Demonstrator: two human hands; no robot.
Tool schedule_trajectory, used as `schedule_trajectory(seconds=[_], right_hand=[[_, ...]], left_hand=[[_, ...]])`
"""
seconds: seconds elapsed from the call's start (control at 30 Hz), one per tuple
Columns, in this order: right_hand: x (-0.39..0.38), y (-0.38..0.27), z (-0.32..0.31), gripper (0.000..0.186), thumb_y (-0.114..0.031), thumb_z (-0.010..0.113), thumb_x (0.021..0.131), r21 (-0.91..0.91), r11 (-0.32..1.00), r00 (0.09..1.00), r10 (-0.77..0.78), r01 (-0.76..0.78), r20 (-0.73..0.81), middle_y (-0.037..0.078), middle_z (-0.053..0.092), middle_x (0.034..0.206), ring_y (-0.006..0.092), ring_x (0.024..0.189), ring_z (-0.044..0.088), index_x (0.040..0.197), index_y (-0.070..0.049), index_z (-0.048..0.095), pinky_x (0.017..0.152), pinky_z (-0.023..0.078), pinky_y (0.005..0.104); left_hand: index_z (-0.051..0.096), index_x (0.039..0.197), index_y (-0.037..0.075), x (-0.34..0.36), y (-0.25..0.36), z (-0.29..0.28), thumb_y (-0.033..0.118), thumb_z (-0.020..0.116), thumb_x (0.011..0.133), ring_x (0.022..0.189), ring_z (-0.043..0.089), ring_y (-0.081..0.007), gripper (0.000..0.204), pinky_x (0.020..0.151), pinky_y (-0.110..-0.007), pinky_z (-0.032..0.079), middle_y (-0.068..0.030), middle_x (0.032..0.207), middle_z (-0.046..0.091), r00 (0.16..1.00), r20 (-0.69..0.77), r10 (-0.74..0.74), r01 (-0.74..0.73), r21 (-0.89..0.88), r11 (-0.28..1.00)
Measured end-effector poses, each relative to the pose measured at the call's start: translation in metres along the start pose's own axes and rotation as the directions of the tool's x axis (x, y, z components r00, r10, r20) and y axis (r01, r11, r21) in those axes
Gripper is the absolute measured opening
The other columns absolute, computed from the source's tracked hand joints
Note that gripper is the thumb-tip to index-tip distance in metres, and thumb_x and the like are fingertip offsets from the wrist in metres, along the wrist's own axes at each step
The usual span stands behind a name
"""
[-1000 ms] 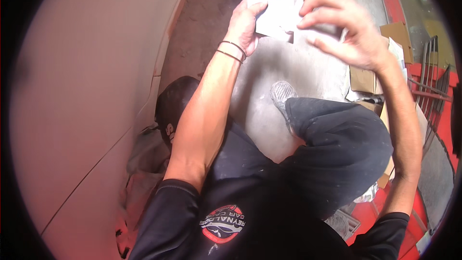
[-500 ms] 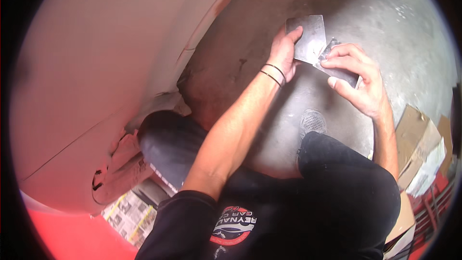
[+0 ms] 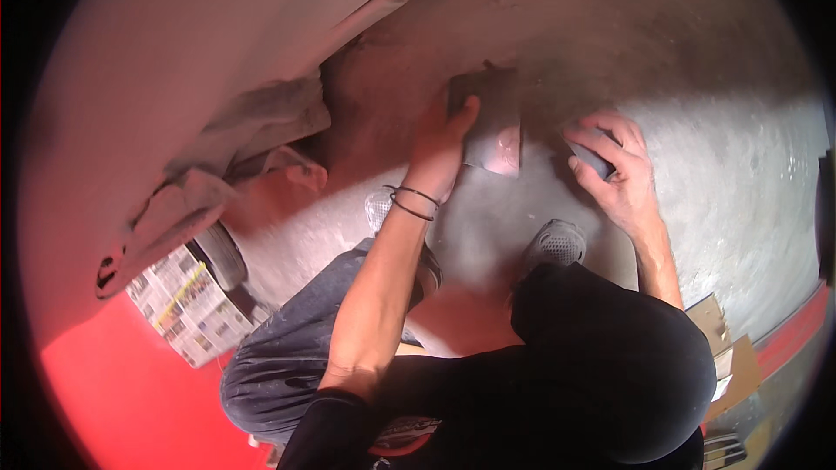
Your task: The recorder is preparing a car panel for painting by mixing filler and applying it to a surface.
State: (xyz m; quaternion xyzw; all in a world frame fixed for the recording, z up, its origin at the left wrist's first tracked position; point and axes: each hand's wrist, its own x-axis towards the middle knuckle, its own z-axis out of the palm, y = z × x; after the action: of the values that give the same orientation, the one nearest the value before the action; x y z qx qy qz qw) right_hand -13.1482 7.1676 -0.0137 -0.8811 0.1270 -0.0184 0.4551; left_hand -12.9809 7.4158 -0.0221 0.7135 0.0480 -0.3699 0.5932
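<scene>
My left hand [image 3: 446, 144] grips a dark, flat metal plate [image 3: 492, 113] by its left edge, thumb on top. A pale pinkish patch shows at the plate's lower right. Two thin black bands circle my left wrist. To the right, apart from the plate, my right hand [image 3: 623, 176] closes around a dark metal spreader [image 3: 592, 150], seen partly between fingers and thumb. My palm hides the rest of that tool. Both hands are over the grey floor, beyond my knees.
A large pale vehicle body panel [image 3: 157, 104] curves along the left. Below it are crumpled covering [image 3: 270, 126], a dark tyre [image 3: 222, 257] and newspaper sheeting [image 3: 192, 305]. Cardboard [image 3: 736, 370] lies at the lower right. My shoe [image 3: 557, 244] rests on the concrete floor [image 3: 731, 174].
My hands have drawn apart; the spreader has left the plate. The plate has moved left and down into shadow. My view has shifted, showing more newspaper and both legs.
</scene>
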Motion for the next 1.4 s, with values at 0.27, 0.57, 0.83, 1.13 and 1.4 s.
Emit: schedule_trajectory(seconds=[0.27, 0.57, 0.83, 1.13, 1.4], right_hand=[[0.021, -0.062, 0.036, 0.028, -0.019, 0.088, 0.086, 0.122, 0.963, 0.95, -0.261, 0.242, 0.173, 0.005, 0.077, 0.126, 0.035, 0.129, 0.069, 0.114, -0.015, 0.088, 0.108, 0.054, 0.0524], [-0.062, -0.069, 0.001, 0.039, -0.01, 0.088, 0.078, 0.182, 0.974, 0.97, -0.166, 0.133, 0.177, 0.004, 0.076, 0.129, 0.0342, 0.138, 0.065, 0.116, -0.016, 0.091, 0.118, 0.046, 0.0508], [-0.063, -0.075, -0.016, 0.05, -0.002, 0.09, 0.081, 0.603, 0.782, 0.985, -0.169, 0.159, -0.041, 0.008, 0.072, 0.141, 0.0366, 0.151, 0.057, 0.13, -0.01, 0.087, 0.13, 0.043, 0.0529], [-0.053, -0.026, -0.093, 0.044, -0.008, 0.088, 0.082, -0.012, 0.96, 0.96, -0.281, 0.281, 0.008, 0.007, 0.074, 0.141, 0.0374, 0.145, 0.06, 0.126, -0.013, 0.087, 0.124, 0.049, 0.0527], [-0.026, -0.08, -0.132, 0.044, -0.012, 0.089, 0.073, -0.135, 0.82, 0.828, -0.56, 0.556, 0.01, 0.006, 0.077, 0.13, 0.037, 0.134, 0.067, 0.118, -0.014, 0.085, 0.115, 0.053, 0.0556]], left_hand=[[0.068, 0.142, -0.001, -0.046, 0.015, 0.016, 0.032, 0.062, 0.116, 0.126, 0.074, -0.0492, 0.042, 0.105, -0.051, 0.057, -0.03, 0.128, 0.077, 0.926, 0.05, 0.373, -0.351, 0.469, 0.81], [0.068, 0.143, -0.001, -0.048, 0.091, 0.035, 0.021, 0.068, 0.115, 0.126, 0.074, -0.0256, 0.035, 0.108, -0.041, 0.056, -0.0151, 0.134, 0.079, 0.86, -0.225, 0.458, -0.462, 0.038, 0.886], [0.059, 0.151, -0.005, -0.077, 0.002, 0.069, 0.029, 0.055, 0.123, 0.126, 0.077, -0.0336, 0.044, 0.112, -0.053, 0.064, -0.0217, 0.14, 0.074, 0.923, 0.275, -0.268, 0.382, -0.737, 0.558], [0.067, 0.14, -0.008, -0.054, 0.083, 0.03, 0.02, 0.07, 0.116, 0.123, 0.08, -0.0289, 0.038, 0.11, -0.045, 0.066, -0.0191, 0.138, 0.078, 0.902, 0.355, -0.247, 0.399, -0.463, 0.791], [0.067, 0.146, 0.001, -0.042, 0.147, 0.04, 0.017, 0.081, 0.107, 0.115, 0.079, -0.0238, 0.044, 0.104, -0.041, 0.065, -0.0128, 0.131, 0.077, 0.932, 0.297, -0.207, 0.243, -0.09, 0.966]])
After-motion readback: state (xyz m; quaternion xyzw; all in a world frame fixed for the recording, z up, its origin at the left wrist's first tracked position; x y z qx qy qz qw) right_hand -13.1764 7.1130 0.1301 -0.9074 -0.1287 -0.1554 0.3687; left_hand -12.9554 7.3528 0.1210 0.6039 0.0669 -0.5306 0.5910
